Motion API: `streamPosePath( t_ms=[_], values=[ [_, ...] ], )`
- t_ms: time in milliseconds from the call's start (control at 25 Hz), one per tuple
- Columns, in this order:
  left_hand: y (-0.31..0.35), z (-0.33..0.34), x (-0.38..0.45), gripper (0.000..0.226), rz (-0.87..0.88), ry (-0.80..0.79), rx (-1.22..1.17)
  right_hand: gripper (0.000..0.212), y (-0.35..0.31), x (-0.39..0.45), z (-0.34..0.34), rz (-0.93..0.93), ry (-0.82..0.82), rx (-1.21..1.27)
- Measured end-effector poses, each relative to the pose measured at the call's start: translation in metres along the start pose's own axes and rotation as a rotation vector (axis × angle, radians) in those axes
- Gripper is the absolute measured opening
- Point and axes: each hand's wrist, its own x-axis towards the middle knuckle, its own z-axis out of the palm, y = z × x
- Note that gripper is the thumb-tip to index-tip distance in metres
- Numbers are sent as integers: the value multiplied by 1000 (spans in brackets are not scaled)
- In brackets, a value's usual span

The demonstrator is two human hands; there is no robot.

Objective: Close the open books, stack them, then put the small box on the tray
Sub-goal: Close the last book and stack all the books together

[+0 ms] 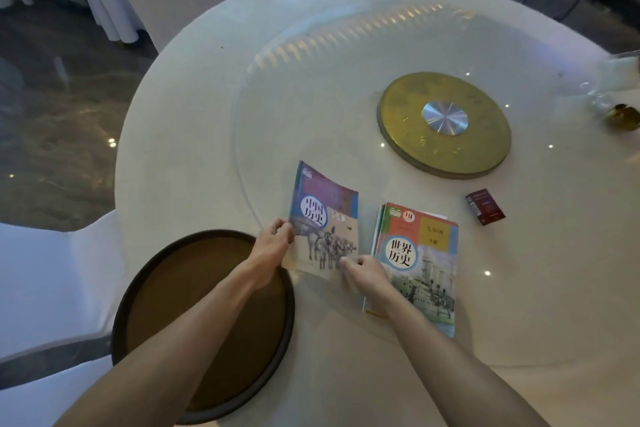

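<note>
A closed history book (pixel 323 219) with a purple top and horses on its cover is tilted up off the white round table. My left hand (pixel 272 241) grips its left edge. My right hand (pixel 363 272) holds its lower right corner. Just right of it lies a second closed book (pixel 420 260) with a red and yellow top and a ship picture, flat on the table. A small dark red box (pixel 485 207) rests on the glass further right. The round brown tray (pixel 194 322) with a dark rim sits at the near left, under my left forearm.
A glass turntable (pixel 311 80) covers the table's middle, with a gold disc (pixel 445 125) and metal hub at its centre. Glassware (pixel 599 94) and a gold object (pixel 623 117) stand at the far right. White-covered chairs (pixel 52 288) surround the table.
</note>
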Motion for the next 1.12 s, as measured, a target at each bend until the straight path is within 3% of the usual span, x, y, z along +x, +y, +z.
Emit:
streamPosePath(
  t_ms=[200, 440, 600, 840, 1120],
  values=[
    [35, 28, -21, 16, 76, -132, -92, 25, -10, -21, -35, 98, -119, 666],
    [61, 76, -30, 18, 153, -241, -8, 24, 15, -45, -106, -3, -43, 1001],
    [39, 114, -28, 14, 124, -224, 47, 8, 43, -44, -140, -18, 111, 831],
    [-23, 147, -13, 18, -22, -244, 95, 11, 84, -32, -160, 43, 239, 612],
    [-65, 165, -11, 23, -65, -161, 254, 7, 119, -10, -155, 61, 323, 248]
  ],
)
